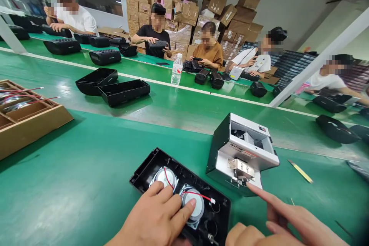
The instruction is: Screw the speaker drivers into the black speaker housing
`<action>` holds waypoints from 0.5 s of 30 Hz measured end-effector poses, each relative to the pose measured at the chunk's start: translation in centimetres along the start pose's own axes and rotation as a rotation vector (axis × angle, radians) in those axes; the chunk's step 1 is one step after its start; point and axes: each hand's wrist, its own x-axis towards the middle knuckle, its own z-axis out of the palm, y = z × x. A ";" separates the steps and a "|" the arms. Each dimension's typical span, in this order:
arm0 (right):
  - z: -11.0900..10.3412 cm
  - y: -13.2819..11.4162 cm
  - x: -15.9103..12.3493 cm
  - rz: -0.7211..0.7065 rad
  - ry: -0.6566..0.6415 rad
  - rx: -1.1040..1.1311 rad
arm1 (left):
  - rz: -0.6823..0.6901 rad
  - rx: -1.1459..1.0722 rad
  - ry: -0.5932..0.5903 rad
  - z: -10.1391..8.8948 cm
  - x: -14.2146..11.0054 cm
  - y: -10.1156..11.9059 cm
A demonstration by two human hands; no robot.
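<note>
My left hand (pixel 160 213) lies over an open black speaker housing (pixel 144 177), its fingers curled and pressed on the parts inside. Two round speaker drivers sit there, a left driver (pixel 164 178) and a right driver (pixel 197 208) with a digit on its magnet. A red wire with a white plug (pixel 212 201) crosses the housing. At the bottom edge a fist with bent knuckles, apparently my right hand (pixel 245 235), is partly cut off; what it holds is hidden. Another hand (pixel 291 215), apparently a co-worker's, points its index finger at the outlet of a white-and-black screw feeder (pixel 219 152).
A cardboard tray of drivers (pixel 34 127) stands at the left. Two black housings (pixel 127 92) lie beyond the green mat. A yellow cutter knife (pixel 300 171) is right of the feeder. Across the line stand a water bottle (pixel 177 71), several speakers and co-workers.
</note>
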 end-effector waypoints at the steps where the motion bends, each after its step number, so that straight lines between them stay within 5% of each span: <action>1: -0.6 0.3 0.1 0.011 -0.024 0.018 | -0.006 -0.002 -0.003 0.0 0.1 0.1; 8: -2.7 2.2 -1.1 -0.039 -0.185 -0.168 | -0.019 0.003 0.007 -0.4 0.5 0.3; 11: -4.1 1.9 -0.4 -0.099 -0.061 -0.204 | -0.017 0.009 0.015 -0.2 0.4 0.2; 13: -3.3 1.1 0.1 -0.112 0.060 -0.165 | -0.012 0.011 0.023 -0.1 0.4 0.2; 15: 0.3 -0.1 0.5 -0.132 0.146 -0.102 | -0.013 0.013 0.028 -0.1 0.4 0.2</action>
